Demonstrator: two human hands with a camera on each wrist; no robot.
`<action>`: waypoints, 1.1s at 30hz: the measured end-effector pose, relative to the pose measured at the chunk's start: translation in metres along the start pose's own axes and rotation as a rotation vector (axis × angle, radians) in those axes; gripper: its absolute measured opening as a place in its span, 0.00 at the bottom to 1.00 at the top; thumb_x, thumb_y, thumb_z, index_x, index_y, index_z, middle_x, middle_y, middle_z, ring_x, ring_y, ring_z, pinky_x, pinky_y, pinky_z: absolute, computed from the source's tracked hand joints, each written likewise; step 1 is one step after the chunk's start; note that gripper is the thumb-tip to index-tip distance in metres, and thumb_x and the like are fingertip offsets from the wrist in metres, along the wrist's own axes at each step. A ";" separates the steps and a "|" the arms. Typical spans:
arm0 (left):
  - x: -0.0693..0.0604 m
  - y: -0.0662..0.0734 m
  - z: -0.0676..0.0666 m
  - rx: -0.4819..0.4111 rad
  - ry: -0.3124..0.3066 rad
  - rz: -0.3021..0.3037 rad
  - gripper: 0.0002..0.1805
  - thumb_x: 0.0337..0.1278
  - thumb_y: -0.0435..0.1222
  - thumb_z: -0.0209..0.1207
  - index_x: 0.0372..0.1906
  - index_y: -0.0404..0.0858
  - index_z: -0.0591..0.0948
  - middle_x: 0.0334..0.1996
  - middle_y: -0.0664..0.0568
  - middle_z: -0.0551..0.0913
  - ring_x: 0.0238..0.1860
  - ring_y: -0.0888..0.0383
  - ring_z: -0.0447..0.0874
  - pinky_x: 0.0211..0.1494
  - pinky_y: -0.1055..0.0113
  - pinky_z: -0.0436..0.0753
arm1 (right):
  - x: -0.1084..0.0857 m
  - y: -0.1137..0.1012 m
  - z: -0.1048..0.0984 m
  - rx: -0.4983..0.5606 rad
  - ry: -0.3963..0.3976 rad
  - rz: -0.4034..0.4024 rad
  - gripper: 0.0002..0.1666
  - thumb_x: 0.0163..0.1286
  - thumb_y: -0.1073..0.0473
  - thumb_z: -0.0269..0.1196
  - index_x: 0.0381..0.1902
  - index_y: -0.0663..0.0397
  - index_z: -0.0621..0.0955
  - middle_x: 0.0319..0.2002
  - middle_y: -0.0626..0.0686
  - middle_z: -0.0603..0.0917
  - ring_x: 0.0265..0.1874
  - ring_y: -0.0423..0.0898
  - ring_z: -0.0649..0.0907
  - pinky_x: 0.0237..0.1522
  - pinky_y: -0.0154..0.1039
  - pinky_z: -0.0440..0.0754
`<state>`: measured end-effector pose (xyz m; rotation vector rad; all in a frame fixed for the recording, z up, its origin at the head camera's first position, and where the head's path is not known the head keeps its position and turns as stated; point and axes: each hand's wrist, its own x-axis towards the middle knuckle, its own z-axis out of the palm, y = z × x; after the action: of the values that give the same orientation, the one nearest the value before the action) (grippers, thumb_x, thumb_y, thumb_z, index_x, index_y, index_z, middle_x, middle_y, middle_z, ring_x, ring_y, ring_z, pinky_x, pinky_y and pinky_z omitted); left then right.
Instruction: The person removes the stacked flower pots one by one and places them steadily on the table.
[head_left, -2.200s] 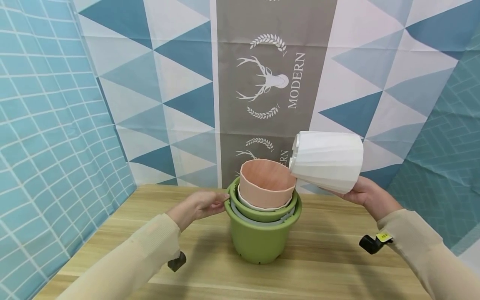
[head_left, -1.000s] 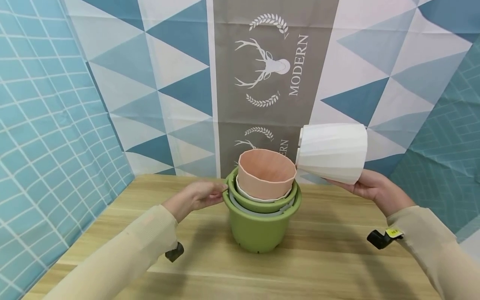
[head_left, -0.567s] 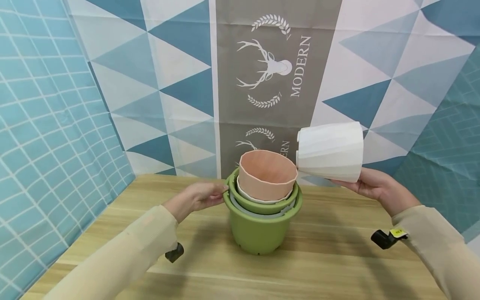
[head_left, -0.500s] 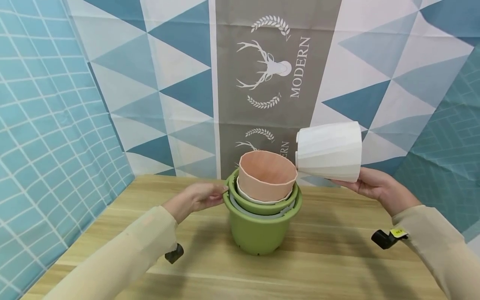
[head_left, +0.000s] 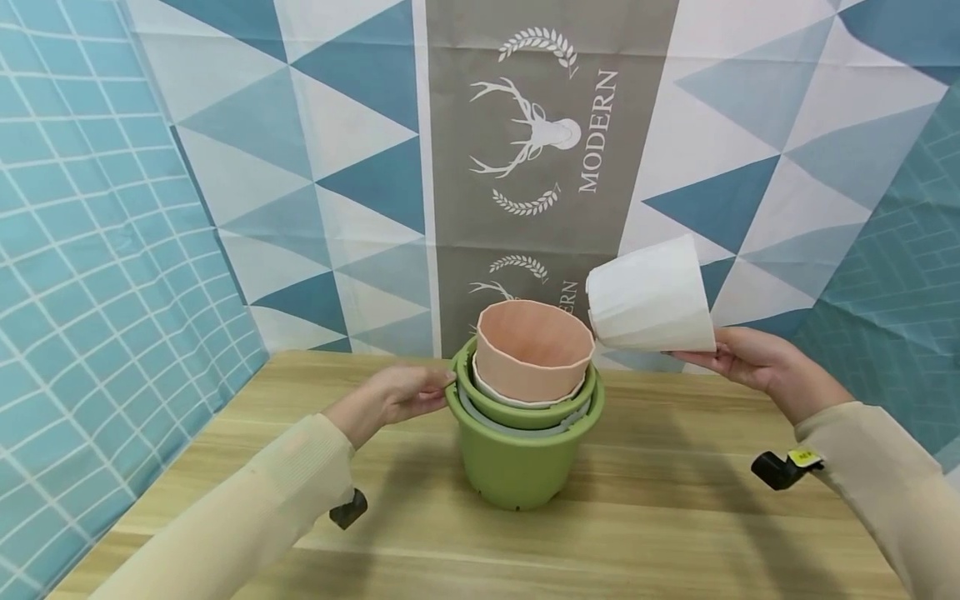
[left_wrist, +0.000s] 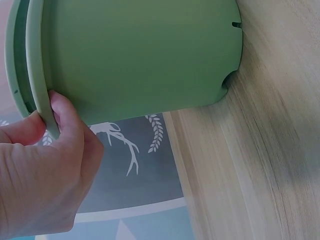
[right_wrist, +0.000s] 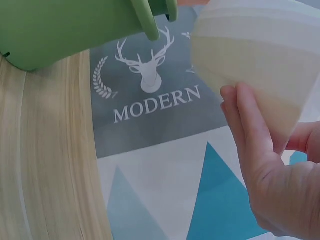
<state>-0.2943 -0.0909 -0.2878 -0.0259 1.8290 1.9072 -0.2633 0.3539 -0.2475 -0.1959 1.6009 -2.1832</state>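
In the head view, a large green pot (head_left: 517, 471) stands upright on the table with a grey rim, a smaller green pot, a white rim and a pink pot (head_left: 534, 350) nested in it. The left hand (head_left: 401, 393) pinches the large pot's rim at its left side; the left wrist view shows thumb and fingers (left_wrist: 47, 165) on that green rim. Tilted on its side in the air, a white faceted pot (head_left: 651, 298) is held by the right hand (head_left: 757, 362) at its base end. Its mouth end faces the pink pot, close to that rim; whether they touch I cannot tell.
A wood-grain table (head_left: 660, 517) lies under the pots. Behind it hangs a patterned cloth (head_left: 360, 192) with triangles and a deer print, and blue tile-pattern sheeting (head_left: 90, 217) covers the left side. Each wrist carries a small black device.
The white pot has tilted further, its base end rising, and has shifted slightly left. The right wrist has moved a little to the right. The left hand and the nested pots stay in place.
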 end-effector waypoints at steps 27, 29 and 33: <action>0.000 -0.001 -0.003 -0.003 0.028 0.005 0.18 0.68 0.28 0.50 0.58 0.24 0.68 0.43 0.46 0.72 0.35 0.63 0.78 0.37 0.81 0.86 | 0.009 -0.006 -0.025 -0.311 0.260 0.083 0.10 0.75 0.62 0.52 0.36 0.42 0.78 0.34 0.44 0.86 0.36 0.38 0.87 0.43 0.31 0.90; 0.001 -0.001 -0.003 -0.003 0.030 0.007 0.18 0.68 0.28 0.50 0.58 0.24 0.68 0.43 0.46 0.71 0.35 0.63 0.78 0.38 0.81 0.86 | 0.010 -0.005 -0.027 -0.319 0.274 0.099 0.10 0.75 0.61 0.52 0.35 0.42 0.78 0.33 0.44 0.86 0.35 0.38 0.87 0.43 0.31 0.90; 0.002 -0.002 -0.002 -0.005 0.033 0.007 0.18 0.68 0.28 0.51 0.59 0.24 0.68 0.43 0.46 0.71 0.34 0.64 0.78 0.38 0.81 0.86 | 0.011 -0.004 -0.032 -0.312 0.298 0.126 0.10 0.75 0.61 0.52 0.34 0.43 0.77 0.32 0.44 0.86 0.34 0.39 0.88 0.43 0.32 0.90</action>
<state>-0.2957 -0.0921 -0.2910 -0.0532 1.8481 1.9273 -0.2853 0.3786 -0.2557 0.1447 2.0550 -1.9269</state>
